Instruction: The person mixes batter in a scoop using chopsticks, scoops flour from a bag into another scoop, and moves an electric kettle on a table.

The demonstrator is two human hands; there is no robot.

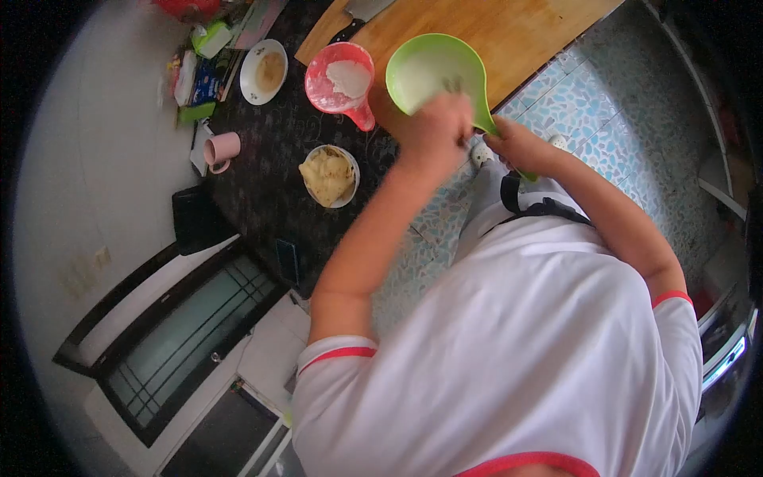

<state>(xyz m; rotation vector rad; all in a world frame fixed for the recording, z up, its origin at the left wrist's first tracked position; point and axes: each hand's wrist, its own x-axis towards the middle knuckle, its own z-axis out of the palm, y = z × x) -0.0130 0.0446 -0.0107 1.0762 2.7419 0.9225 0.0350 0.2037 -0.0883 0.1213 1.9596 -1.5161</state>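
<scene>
A green plastic scoop (481, 71) with a long handle holds a smooth whitish mixture. My right hand (520, 148) is closed around the handle. Over the near rim, my left hand (439, 129) is closed on a thin stirring utensil (453, 84); its tips are blurred against the mixture, so its exact kind is unclear. Left of the green scoop sits a red plastic scoop (364, 114) with white flour (348, 79) inside. A white bowl (354, 187) heaped with a pale yellowish lump (327, 176) stands nearer my left forearm.
The dark table (262, 167) carries a white plate (252, 89) with something tan on it, a pink mug (222, 149) and a phone (287, 261). A wooden board (524, 36) lies at the far side with a knife (368, 8). Several packets (205, 79) line the wall.
</scene>
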